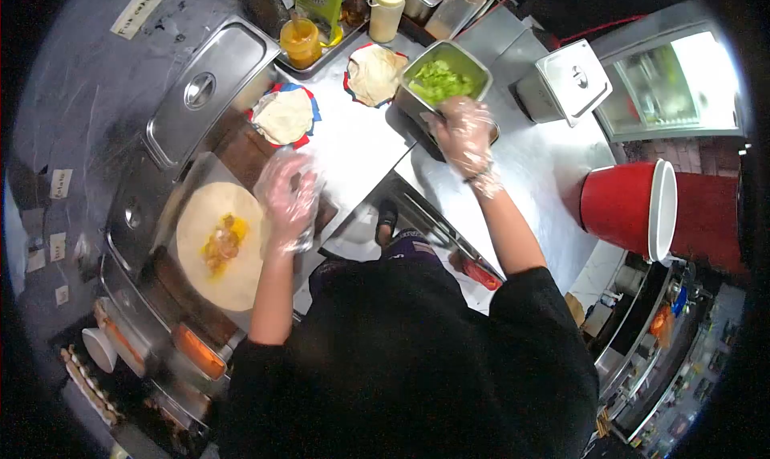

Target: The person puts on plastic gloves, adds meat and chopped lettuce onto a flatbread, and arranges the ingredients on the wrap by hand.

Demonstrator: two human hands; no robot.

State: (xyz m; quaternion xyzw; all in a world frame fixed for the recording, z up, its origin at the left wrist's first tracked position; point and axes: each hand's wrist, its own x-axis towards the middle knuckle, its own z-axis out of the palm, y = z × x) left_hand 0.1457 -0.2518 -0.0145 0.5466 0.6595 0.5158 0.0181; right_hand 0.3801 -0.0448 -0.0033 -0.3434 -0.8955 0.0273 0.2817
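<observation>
My right hand, in a clear plastic glove, reaches into the near end of a metal pan of chopped lettuce. Its fingers curl down at the lettuce, and the fingertips are mostly hidden. My left hand, gloved the same way, hovers empty at the right side of a round flatbread, fingers loosely bent and apart. Yellow sauce and a chunky filling sit in the middle of that flatbread. Beyond my left hand lie two stacks of flatbread, one nearer and one farther.
Lidded steel pans line the left. At the back stand an orange sauce jar and a squeeze bottle. To the right are a lidded metal container and a red bucket with a white rim. An orange-filled pan is lower left.
</observation>
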